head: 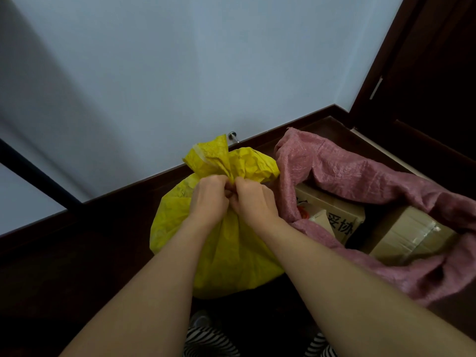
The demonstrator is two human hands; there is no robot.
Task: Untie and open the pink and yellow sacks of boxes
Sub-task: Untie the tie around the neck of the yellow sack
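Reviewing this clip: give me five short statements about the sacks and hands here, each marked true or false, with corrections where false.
1. The pink sack is already open, with cardboard boxes showing inside. True.
2. The yellow sack lies open too. False: its neck is still gathered shut.
3. Both the left hand and the right hand are at the yellow sack's neck. True.
4. The yellow sack stands to the right of the pink one. False: it stands to the left.
5. One hand rests on a box. False: neither hand touches a box.
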